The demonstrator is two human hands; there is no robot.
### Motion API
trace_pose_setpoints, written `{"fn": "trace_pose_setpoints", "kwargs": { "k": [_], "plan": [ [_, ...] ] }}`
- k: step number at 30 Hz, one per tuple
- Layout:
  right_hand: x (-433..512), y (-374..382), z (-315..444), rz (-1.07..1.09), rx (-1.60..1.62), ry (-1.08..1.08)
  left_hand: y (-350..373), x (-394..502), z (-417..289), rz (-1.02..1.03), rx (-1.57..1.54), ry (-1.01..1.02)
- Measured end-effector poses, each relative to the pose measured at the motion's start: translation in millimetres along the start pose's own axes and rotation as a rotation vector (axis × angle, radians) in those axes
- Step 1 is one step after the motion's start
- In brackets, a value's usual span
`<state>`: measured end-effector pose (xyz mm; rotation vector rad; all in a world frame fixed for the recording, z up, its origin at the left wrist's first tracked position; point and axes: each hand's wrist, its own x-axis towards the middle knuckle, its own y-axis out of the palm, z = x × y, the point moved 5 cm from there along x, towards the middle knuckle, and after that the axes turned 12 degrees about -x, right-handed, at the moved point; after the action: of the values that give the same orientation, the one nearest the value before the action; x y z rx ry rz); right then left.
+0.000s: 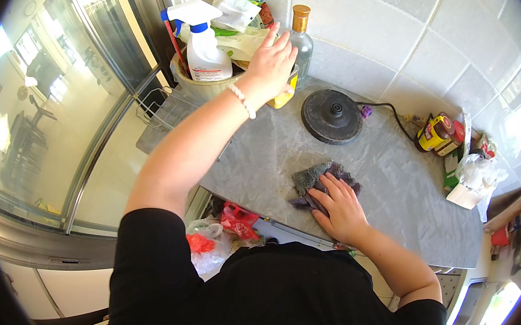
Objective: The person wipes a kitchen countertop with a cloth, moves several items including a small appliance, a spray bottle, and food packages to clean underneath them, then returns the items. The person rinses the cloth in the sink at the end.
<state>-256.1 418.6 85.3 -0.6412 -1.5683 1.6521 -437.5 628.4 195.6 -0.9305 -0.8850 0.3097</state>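
My right hand (338, 209) lies palm down on a bunched dark grey-purple cloth (311, 178), pressing it on the grey marbled countertop (260, 158). At the back, my left hand (272, 65), with a pale bead bracelet at the wrist, reaches over a container with a yellow label (284, 95). Its fingers extend towards a clear glass bottle with a gold cap (304, 45). The hand hides most of the container, so its grip cannot be made out. Between the hands and the wall sits a round black kettle base (331, 117).
A round tub (206, 90) holds a white spray bottle (208, 54) and several packets. Beside it is a wire rack (166, 108). A black cord (397, 116) runs towards jars (436, 131) and a white box (463, 195) at right. Plastic bags (209, 242) show below the counter edge.
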Motion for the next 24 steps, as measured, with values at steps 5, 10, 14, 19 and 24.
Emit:
{"fn": "trace_pose_setpoints", "kwargs": {
  "k": [5, 10, 14, 19, 24],
  "plan": [
    [-5, -1, 3, 0.013, -0.004, 0.018, 3, 1, 7, 0.263, -0.123, -0.027],
    [24, 7, 11, -0.015, 0.007, 0.008, -20, -14, -20, 0.205, -0.306, 0.06],
    [57, 20, 23, -0.073, -0.024, 0.01, -47, -58, -20, 0.047, -0.58, -0.053],
    [158, 49, 14, -0.252, -0.038, 0.16, -153, -106, -13, -0.146, -0.694, -0.257],
    [268, 71, -10, -0.222, -0.113, 0.375, -213, -148, -9, -0.204, -0.612, -0.362]
  ]
}}
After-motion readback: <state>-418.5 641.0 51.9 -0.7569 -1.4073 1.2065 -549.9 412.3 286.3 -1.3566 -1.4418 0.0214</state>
